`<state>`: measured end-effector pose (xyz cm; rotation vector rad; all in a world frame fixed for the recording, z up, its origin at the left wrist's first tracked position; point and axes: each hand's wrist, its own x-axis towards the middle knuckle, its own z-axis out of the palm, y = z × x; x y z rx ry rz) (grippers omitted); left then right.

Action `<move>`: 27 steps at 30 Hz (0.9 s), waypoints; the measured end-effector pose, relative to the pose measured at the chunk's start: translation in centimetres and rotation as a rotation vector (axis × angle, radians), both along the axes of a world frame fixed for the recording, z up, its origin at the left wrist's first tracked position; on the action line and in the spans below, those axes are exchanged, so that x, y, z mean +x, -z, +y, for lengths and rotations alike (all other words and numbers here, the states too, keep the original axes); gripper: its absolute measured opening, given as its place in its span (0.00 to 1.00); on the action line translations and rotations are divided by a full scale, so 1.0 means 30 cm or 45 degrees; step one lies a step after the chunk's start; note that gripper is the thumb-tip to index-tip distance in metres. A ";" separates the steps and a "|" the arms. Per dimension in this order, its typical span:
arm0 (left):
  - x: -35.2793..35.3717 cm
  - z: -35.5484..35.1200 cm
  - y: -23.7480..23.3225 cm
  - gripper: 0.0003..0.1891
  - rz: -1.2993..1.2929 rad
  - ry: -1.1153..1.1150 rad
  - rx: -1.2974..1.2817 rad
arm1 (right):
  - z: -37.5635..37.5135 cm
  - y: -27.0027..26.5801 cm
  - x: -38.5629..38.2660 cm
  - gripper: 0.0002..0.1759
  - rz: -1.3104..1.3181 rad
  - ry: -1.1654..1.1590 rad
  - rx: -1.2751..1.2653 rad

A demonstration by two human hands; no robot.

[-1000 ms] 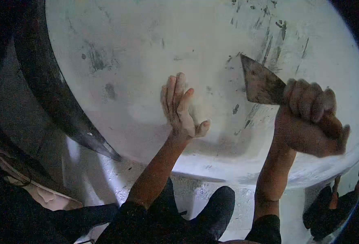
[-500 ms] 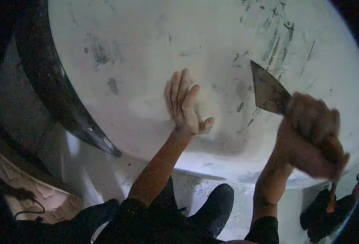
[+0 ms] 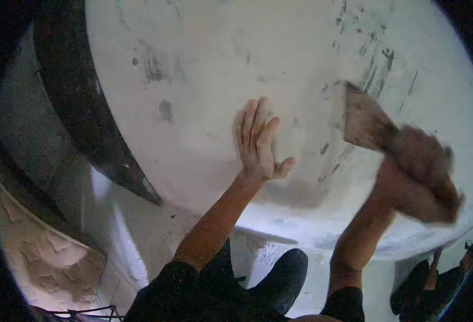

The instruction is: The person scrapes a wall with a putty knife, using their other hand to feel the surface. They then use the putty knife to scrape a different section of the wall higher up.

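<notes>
A large, rounded white panel (image 3: 209, 59) fills most of the head view, smudged grey in places and marked with dark streaks toward the upper right. My left hand (image 3: 258, 144) lies against its middle, fingers stretched and thumb out to the side. In my right hand (image 3: 421, 169) is a putty knife (image 3: 366, 119) with a broad, dull blade, gripped in a closed fist. The blade points up and left, its edge close over the panel beside the dark streaks. Motion smears the blade and the right hand a little; the fist hides the handle.
A dark curved band (image 3: 67, 96) runs along the panel's left edge and ends in a point. At lower left is a pinkish patterned surface (image 3: 49, 263) with a thin rim. Another person in dark clothing (image 3: 413, 292) is at lower right. My dark-clad leg (image 3: 285, 276) shows below the panel.
The panel, the band and my left hand have shifted right in view. The putty knife and my right hand sit slightly farther right, and the blade looks more blurred.
</notes>
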<state>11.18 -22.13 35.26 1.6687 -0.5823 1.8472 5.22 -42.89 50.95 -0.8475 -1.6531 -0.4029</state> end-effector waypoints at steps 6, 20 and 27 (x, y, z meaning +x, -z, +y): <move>-0.001 -0.005 0.003 0.32 0.012 0.014 -0.016 | 0.136 0.152 -0.025 0.20 0.262 0.823 0.377; -0.012 -0.004 0.018 0.33 0.025 0.001 0.028 | 0.192 0.182 -0.070 0.26 0.801 0.502 0.610; -0.001 -0.007 0.015 0.34 0.005 -0.014 0.031 | 0.112 0.190 -0.095 0.25 0.394 0.414 0.242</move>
